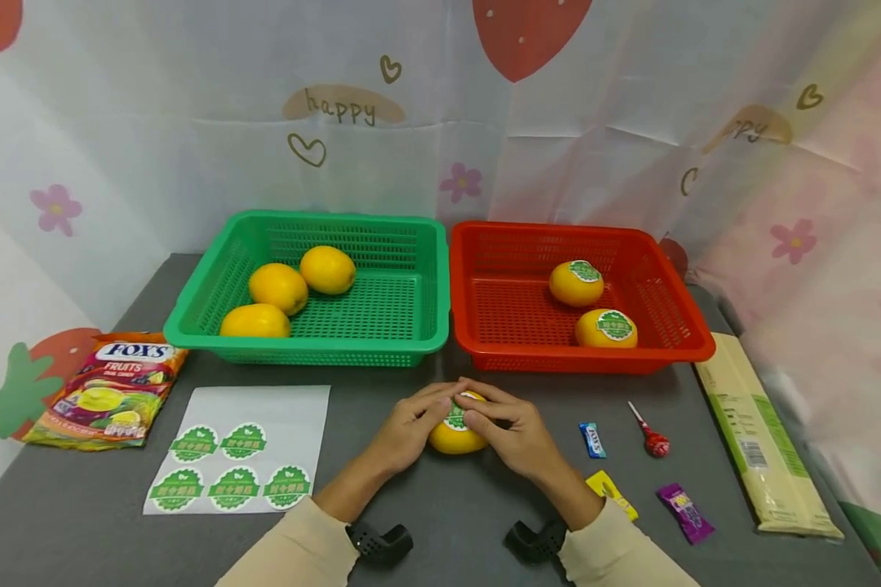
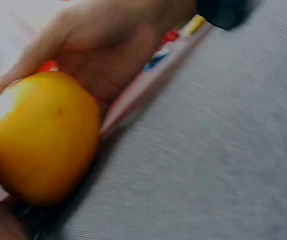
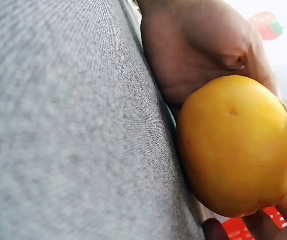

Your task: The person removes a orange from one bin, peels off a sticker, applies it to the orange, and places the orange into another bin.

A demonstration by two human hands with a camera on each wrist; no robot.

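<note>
Both my hands, left (image 1: 405, 430) and right (image 1: 512, 434), curl their fingers around the orange (image 1: 451, 438) at 6 o'clock on the tabletop (image 1: 440, 505), pressing its sticker (image 1: 456, 417); best smoothed outward from the centre, holding the fruit steady.

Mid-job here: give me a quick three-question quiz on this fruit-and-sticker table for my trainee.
1. True or false: the fruits in the red basket carry green stickers.
2. How many yellow fruits lie in the green basket? A) two B) three C) four
3. Fill in: the sticker sheet has ___ stickers on it.

Key:
1. True; both do.
2. B, three, with no sticker visible on them.
3. Five. A further sticker sits on the fruit that the left hand and right hand hold on the grey table.
</note>
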